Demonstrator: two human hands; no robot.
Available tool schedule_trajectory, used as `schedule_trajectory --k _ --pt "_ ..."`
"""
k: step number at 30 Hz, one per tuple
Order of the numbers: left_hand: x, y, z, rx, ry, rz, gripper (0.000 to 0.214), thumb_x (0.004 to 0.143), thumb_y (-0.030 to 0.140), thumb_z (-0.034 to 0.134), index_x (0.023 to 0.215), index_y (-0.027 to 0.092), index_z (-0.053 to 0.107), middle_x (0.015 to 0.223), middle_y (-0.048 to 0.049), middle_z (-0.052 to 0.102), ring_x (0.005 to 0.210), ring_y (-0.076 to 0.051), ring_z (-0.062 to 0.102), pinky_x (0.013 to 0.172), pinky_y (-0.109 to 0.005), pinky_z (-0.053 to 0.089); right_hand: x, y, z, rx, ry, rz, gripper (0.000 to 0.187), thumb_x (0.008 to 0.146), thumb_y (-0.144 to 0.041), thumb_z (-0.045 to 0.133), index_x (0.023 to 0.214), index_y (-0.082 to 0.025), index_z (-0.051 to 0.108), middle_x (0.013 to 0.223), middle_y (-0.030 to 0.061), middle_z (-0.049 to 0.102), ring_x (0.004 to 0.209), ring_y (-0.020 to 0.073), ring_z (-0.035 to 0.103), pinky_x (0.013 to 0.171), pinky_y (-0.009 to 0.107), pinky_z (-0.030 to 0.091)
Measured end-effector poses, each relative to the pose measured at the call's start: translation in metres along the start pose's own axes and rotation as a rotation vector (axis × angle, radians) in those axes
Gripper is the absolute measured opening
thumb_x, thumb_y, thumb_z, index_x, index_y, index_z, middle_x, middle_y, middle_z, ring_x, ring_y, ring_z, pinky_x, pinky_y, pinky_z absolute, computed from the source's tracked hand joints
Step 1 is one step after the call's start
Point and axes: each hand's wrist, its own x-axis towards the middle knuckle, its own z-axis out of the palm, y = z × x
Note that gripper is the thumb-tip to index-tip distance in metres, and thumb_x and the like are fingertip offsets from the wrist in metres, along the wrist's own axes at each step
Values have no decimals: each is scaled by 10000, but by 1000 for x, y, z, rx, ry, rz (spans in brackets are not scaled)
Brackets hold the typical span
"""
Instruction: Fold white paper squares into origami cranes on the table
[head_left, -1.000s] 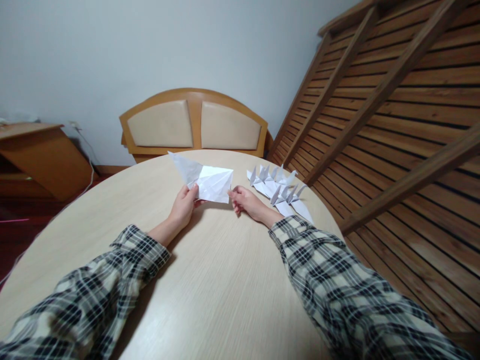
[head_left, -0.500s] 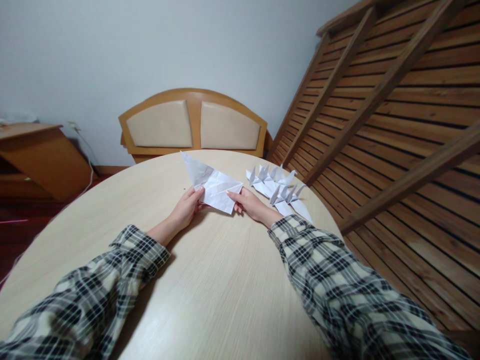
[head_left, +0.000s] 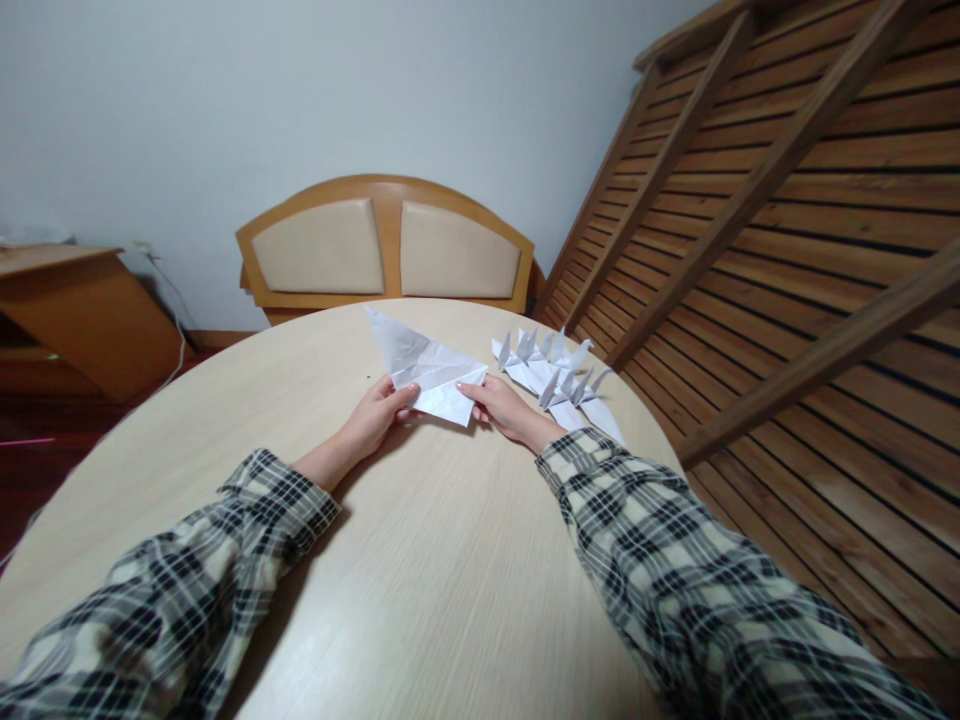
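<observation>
As both forearms in checked sleeves rest on a round, pale wood-grain table (head_left: 420, 600), a person's left hand (head_left: 375, 420) pinches the near-left edge of a creased white paper sheet folded into a long triangle (head_left: 427, 372), while the right hand (head_left: 504, 408) closes thumb and forefinger on its right corner. The paper sits low over the table's far middle, its tip pointing away to the left. Small white folded paper cranes (head_left: 559, 385) cluster just beside the right hand. Behind stands a tan wooden chair with beige padded panels (head_left: 382, 250).
</observation>
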Motion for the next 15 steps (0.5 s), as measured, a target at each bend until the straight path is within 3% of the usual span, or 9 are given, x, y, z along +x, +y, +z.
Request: schedule_trajectory --k 7,11,15 --pt "1 -3 -1 16 -21 5 264 752 256 728 974 146 636 919 -73 652 702 -132 597 599 -237 526 1 0 0 49 16 21 233 814 -380 648 845 -163 569 599 -19 537 460 75 440 388 187 335" --pt "-1 -3 1 60 -35 -11 205 780 239 695 967 167 653 919 -69 648 710 -137 595 636 -265 527 -1 -4 3 72 84 33 191 807 -332 627 883 -179 541 587 -30 517 458 89 441 392 200 327" --pt "-2 -5 2 124 -77 4 141 807 259 672 913 166 670 854 -71 643 679 -137 572 577 -239 481 1 -3 1 64 160 34 224 780 -341 636 878 -191 503 612 -35 502 473 91 428 400 210 310"
